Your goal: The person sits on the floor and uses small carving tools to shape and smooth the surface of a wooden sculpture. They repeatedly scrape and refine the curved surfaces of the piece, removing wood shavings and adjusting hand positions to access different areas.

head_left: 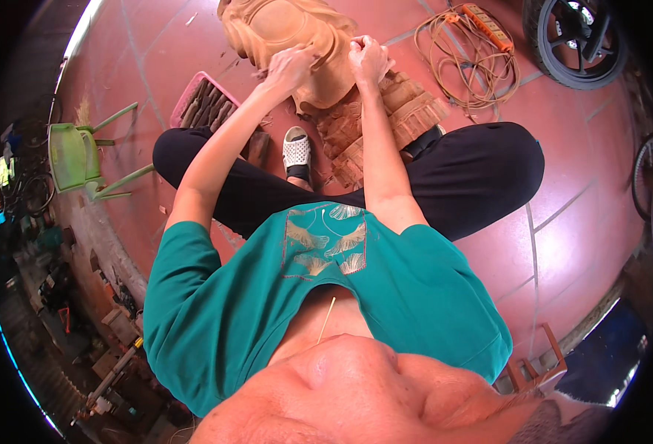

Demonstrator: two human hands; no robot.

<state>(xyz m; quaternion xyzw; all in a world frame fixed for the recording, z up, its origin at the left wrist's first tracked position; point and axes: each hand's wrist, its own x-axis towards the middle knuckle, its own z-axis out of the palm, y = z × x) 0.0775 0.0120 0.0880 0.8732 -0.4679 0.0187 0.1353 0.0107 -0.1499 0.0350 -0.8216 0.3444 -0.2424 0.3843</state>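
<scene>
A large carved wooden figure [282, 33] lies on the red tiled floor in front of my crossed legs. My left hand [289, 68] rests on the carving's near edge, fingers closed around a thin tool that is mostly hidden. My right hand [369, 59] is clenched against the wood just to the right, and what it grips is hidden. Below the hands, the ridged lower part of the carving [385, 118] lies against my right knee.
A pink tray of chisels [202, 103] sits at my left knee, a white sandal [297, 152] between my legs. An orange power strip with coiled cable [474, 44] and a wheel [574, 37] lie at the back right. A green plastic chair [82, 155] stands to the left.
</scene>
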